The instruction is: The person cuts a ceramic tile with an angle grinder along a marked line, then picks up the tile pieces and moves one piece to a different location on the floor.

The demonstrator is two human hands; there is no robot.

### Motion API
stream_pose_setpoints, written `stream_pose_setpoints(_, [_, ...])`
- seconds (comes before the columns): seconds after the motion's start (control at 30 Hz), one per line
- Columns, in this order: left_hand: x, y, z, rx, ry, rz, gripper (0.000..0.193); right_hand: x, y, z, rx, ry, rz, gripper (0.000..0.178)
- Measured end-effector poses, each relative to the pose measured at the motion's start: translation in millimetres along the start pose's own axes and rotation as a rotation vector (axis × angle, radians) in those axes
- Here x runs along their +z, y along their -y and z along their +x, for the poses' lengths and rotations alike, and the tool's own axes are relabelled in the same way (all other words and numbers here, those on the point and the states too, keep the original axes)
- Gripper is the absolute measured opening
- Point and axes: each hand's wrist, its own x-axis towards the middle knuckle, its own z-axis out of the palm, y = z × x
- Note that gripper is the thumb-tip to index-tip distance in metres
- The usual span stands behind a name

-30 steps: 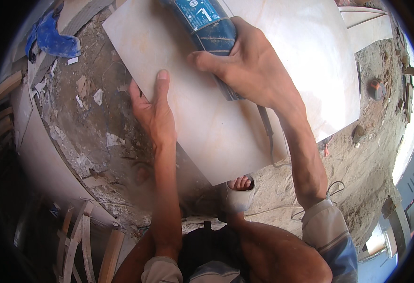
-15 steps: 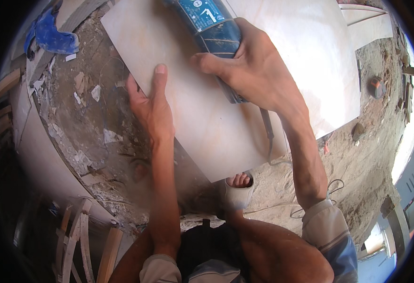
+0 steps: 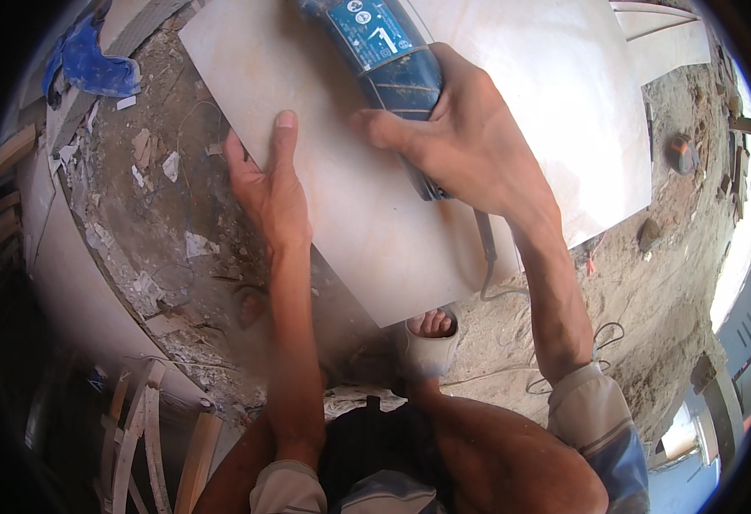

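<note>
A large, pale, marbled tile (image 3: 444,265) lies in front of me, its near corner close to my sandalled foot. My left hand (image 3: 274,188) grips its left edge, thumb flat on top and fingers curled underneath. In my right hand (image 3: 470,137) is a blue corded angle grinder (image 3: 380,43), held around the rear of its body above the tile. The grinder's front end is cut off by the upper edge of the view, so its disc is hidden. The power cord (image 3: 488,248) hangs from the back end and bends over the tile's near edge.
Broken chips and rubble (image 3: 170,167) cover the dirt floor on the left. A blue cloth (image 3: 97,64) lies at the far left, wooden slats (image 3: 149,428) at the near left. An orange and dark tape measure (image 3: 682,156) sits right of the tile. Cord loops (image 3: 607,338) lie near my right forearm.
The grinder and my right hand have shifted slightly toward me and to the right. My left hand and the tile appear slightly farther left and up in the view. Both grips are unchanged.
</note>
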Motion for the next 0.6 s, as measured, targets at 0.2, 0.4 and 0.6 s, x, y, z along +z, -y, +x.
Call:
stream_pose_setpoints(0.2, [0, 0, 0, -0.002, 0.0, 0.003, 0.072, -1, -2, -6, -0.004, 0.002, 0.022, 0.066])
stream_pose_setpoints(0.4, [1, 0, 0, 0.011, -0.004, 0.011, 0.071, -1, -2, -13, 0.021, 0.01, 0.028, 0.066])
stream_pose_setpoints(0.6, [-1, 1, 1, 0.016, 0.0, 0.034, 0.072, -2, -2, -19, 0.039, 0.006, 0.024, 0.065])
